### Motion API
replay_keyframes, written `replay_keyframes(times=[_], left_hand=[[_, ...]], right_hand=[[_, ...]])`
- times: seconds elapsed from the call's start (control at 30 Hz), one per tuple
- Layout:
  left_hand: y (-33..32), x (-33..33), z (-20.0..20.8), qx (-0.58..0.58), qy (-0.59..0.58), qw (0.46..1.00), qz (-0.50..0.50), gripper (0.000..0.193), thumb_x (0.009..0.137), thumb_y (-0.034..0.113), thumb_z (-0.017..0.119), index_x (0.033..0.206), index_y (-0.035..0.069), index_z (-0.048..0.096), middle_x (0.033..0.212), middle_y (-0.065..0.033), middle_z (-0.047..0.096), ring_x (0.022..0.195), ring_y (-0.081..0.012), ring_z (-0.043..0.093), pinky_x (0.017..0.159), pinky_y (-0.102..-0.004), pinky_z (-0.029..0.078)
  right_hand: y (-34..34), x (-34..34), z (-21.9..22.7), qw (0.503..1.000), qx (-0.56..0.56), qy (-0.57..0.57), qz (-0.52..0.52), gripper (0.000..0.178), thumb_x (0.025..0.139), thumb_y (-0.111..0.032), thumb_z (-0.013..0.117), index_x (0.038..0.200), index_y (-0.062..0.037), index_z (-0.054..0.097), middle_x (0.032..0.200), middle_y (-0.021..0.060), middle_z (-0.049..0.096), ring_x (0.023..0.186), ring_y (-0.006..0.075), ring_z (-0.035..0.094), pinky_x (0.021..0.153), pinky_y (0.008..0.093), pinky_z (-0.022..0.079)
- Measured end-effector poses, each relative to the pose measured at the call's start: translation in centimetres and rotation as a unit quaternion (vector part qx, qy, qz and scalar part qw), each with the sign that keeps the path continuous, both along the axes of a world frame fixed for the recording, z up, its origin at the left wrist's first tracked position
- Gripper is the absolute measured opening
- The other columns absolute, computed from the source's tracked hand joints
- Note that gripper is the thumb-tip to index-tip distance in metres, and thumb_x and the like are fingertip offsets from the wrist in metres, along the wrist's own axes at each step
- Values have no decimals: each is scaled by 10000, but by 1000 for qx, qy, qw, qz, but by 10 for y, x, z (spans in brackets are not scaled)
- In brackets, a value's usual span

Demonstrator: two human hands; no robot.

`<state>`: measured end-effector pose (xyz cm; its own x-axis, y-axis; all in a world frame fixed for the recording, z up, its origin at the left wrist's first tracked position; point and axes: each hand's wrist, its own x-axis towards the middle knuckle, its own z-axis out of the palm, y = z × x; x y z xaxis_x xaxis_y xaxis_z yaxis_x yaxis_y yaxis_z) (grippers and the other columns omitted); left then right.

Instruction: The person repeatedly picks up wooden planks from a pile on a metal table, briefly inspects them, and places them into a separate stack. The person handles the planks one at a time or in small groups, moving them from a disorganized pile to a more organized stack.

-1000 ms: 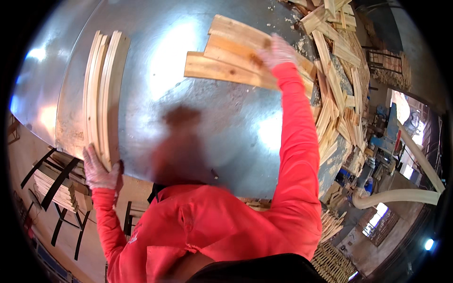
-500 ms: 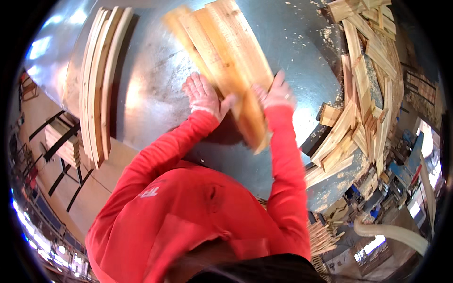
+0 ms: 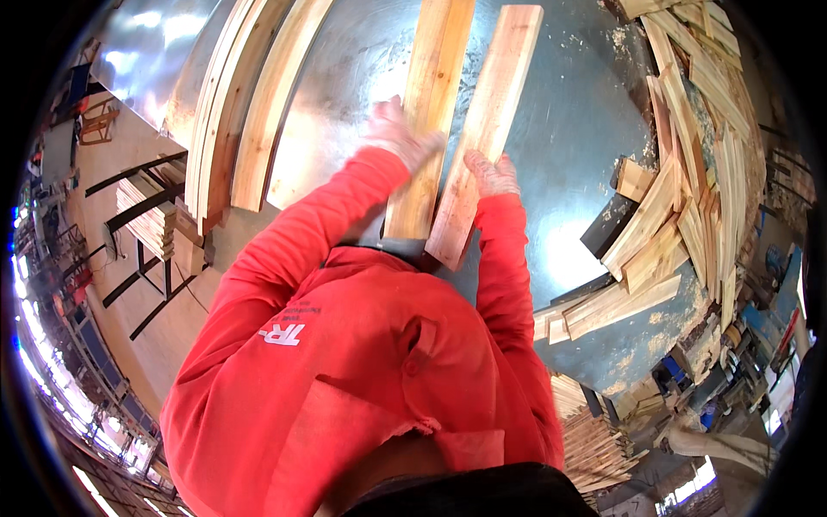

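Note:
Two light wooden boards lie lengthwise before me on the metal tabletop, a narrow gap between them. The left board carries a lengthwise line, and I cannot tell whether it is two pieces side by side. My left hand, somewhat blurred, is at its left edge, fingers stretched out and thumb over its top. On the right board, which slants to the upper right, my right hand closes at the right edge with the thumb on the top face. Its fingertips are partly hidden.
Several boards stand in a row at the left of the metal table; another board lies beside them. A loose pile of wood pieces and sawdust covers the right side. A black-framed rack holds stacked wood on the left floor.
The boards between my hands have turned from an upper-left slant to nearly straight ahead, and now lie apart. My view has shifted; the left row appears farther right.

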<state>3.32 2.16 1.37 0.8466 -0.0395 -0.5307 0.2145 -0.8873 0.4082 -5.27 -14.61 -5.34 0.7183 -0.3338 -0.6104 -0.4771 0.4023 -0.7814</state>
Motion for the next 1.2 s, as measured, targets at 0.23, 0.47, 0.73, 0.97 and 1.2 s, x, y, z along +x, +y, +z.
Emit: replay_keyframes(times=[0.23,0.47,0.73,0.97,1.2], left_hand=[[-21,-34,4,166,-4,985,-46,960,769,248,697,1504,60,107,1475,-316,253,1357,-387,343,1041,-431,404],[101,-6,-37,-618,144,732,248,442,915,223,560,1298,8,510,1159,-137,619,999,-234,623,887,-386,495],[111,-12,-59,-388,101,894,201,432,796,236,752,1146,16,623,979,-71,678,821,-166,622,762,-329,511],[137,-1,17,11,-52,997,48,472,852,387,640,1211,85,594,1025,-204,679,917,-351,665,819,-409,507],[162,-23,-4,-306,38,950,51,545,912,497,512,1269,89,567,1111,-215,640,1093,-358,594,978,-388,433]], right_hand=[[-26,-20,30,998,-49,29,7,410,849,-56,671,1205,33,488,1066,140,638,897,225,633,907,344,503],[16,3,37,979,-149,-4,141,516,874,-406,639,1138,26,537,1110,201,645,967,336,658,761,439,545],[114,14,76,740,-416,-115,516,775,838,-561,569,1404,-70,371,1384,272,413,1263,412,426,1049,456,348],[114,-1,38,763,-542,117,333,1071,709,-431,765,1513,-100,140,1520,292,180,1401,427,229,1142,462,221],[168,29,52,920,-271,-39,279,1023,670,-359,815,1437,13,251,1386,265,400,1268,414,421,1082,434,334]])
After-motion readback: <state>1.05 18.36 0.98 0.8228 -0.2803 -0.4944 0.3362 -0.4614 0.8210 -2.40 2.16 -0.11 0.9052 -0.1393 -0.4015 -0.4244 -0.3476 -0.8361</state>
